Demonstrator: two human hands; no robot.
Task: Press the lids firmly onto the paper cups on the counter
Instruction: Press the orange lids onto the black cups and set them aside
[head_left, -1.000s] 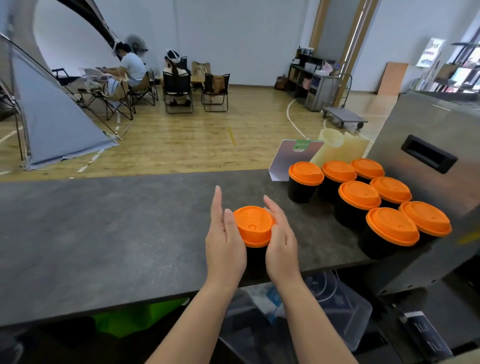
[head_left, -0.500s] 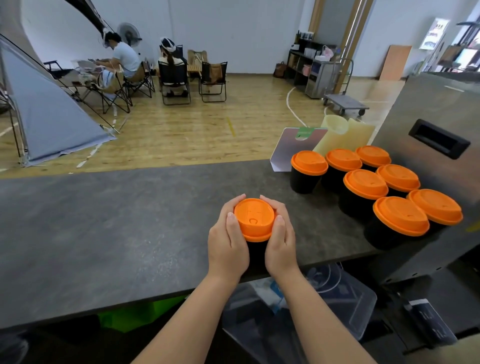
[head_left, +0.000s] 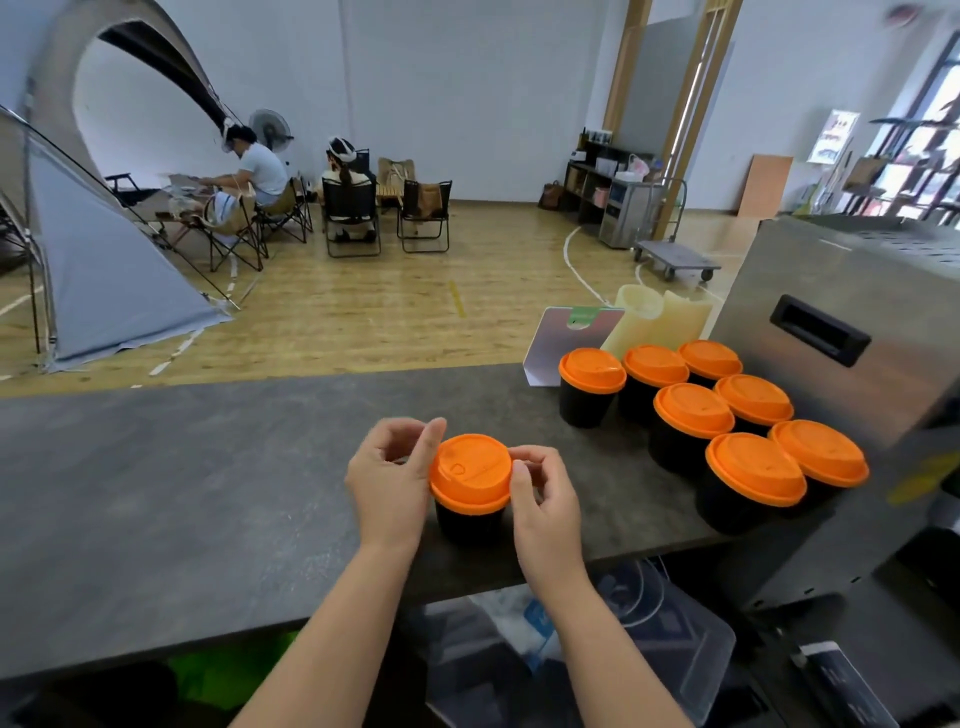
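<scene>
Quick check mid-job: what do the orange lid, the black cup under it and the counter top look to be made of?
Orange lid: likely moulded plastic, matte, with an embossed mark and a raised rim. Black cup: looks like matte paper or card, hard to confirm in shadow. Counter: dark grey, mottled and matte, like stone or a stone-look laminate; I cannot tell which.

I am counting seven black paper cups on the desk (head_left: 156, 493), each wearing an orange lid: one cup (head_left: 469, 525) at frame centre and six cups (head_left: 675, 436) clustered at right. I am seeing two hands.
</scene>
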